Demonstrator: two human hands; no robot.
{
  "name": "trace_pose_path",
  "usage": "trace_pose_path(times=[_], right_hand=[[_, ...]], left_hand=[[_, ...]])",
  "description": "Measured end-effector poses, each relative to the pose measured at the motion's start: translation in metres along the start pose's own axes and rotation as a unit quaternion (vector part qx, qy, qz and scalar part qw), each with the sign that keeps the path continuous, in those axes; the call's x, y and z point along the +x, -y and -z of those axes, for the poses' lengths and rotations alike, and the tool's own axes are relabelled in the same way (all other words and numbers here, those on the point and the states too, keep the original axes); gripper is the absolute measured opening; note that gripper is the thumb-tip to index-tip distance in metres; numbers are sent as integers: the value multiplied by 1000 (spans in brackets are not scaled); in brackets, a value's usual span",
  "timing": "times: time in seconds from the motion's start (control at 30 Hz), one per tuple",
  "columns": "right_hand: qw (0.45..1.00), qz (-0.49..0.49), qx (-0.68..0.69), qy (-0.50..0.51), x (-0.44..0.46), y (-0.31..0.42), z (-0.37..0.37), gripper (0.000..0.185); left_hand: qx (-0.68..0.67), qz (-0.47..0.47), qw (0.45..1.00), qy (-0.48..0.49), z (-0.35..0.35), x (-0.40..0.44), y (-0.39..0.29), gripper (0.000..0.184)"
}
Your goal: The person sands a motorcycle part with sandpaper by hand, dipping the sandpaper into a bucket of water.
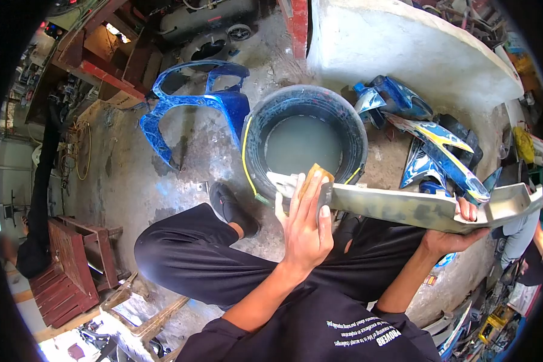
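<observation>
A long grey-green panel lies across my lap, reaching from the bucket's near rim to the right. Under and around its right part, my right hand is wrapped, fingertips showing over the edge. My left hand presses a tan sanding sheet against the panel's left end, fingers close together. Beyond my left hand stands a black bucket holding cloudy grey water. The underside of the sheet is hidden.
A blue frame-like part lies left of the bucket. Blue, white and yellow fairing pieces lie on the right. A white curved panel stands behind. A reddish wooden stool is at the left, near a person's dark-clothed leg.
</observation>
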State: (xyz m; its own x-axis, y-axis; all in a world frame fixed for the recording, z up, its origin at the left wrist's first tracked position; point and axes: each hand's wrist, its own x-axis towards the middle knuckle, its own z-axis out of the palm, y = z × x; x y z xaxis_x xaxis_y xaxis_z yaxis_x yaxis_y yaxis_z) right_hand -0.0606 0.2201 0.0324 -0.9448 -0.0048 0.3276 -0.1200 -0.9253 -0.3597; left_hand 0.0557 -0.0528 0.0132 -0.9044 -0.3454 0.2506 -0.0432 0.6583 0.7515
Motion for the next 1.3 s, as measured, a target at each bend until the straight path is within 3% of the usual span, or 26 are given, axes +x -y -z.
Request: trace_pose_path(times=[0.1, 0.2, 0.27, 0.33, 0.37, 0.47, 0.53, 0.57, 0.67, 0.73, 0.8, 0.87, 0.93, 1.0, 1.07, 1.13, 1.23, 1.3], right_hand=[[998, 37, -46, 2, -6, 4, 3, 58], [995, -23, -65, 68, -7, -2, -3, 63], [996, -24, -60, 60, -8, -3, -3, 67], [996, -37, -64, 49, -7, -3, -3, 69], [997, -32, -67, 37, -6, -6, -11, 54], [997, -37, -57, 41, -5, -4, -3, 53], [996, -52, -49, 58, -3, -3, -2, 61], [995, -63, -40, 72, -2, -4, -2, 69], [996, -56, -43, 58, -4, -6, -5, 68], [996, -54, -44, 55, -5, -3, -1, 67], [996, -57, -42, 53, -7, -2, 3, 67], [996, -48, -44, 64, -5, 0, 6, 66], [995, -53, -56, 67, -5, 1, 6, 65], [997, -45, -48, 51, -5, -2, 3, 67], [996, -47, -55, 50, -6, -2, 6, 68], [996, -49, -64, 46, -7, -3, 7, 69], [996, -44, -52, 53, -7, -5, 2, 70], [995, -51, -61, 64, -6, -1, 8, 69]], left_hand=[[-74, 40, 996, 12, -11, -16, 10, 44], [50, 111, 992, 15, -11, -27, 30, 47], [105, 139, 984, 37, -8, -33, 56, 48], [117, 127, 983, 60, -6, -33, 59, 49], [75, 119, 989, 37, -8, -31, 52, 49], [-32, 48, 998, 22, -12, -33, 17, 50], [22, -4, 997, 71, -7, -37, 10, 50], [33, 38, 998, 49, -6, -35, 14, 48], [119, 145, 982, 17, -1, -34, 56, 47], [149, 133, 978, 52, 4, -39, 68, 49], [41, 123, 992, -4, 0, -35, 41, 47], [-3, 78, 997, 28, -1, -37, 21, 47], [28, 66, 997, 39, -2, -39, 20, 48], [66, 116, 991, -11, -3, -36, 34, 48], [151, 179, 972, 19, 0, -38, 71, 46], [169, 167, 971, 21, 3, -37, 80, 47], [46, 110, 992, -27, -6, -38, 42, 48], [57, 85, 995, 14, -6, -40, 38, 50]])
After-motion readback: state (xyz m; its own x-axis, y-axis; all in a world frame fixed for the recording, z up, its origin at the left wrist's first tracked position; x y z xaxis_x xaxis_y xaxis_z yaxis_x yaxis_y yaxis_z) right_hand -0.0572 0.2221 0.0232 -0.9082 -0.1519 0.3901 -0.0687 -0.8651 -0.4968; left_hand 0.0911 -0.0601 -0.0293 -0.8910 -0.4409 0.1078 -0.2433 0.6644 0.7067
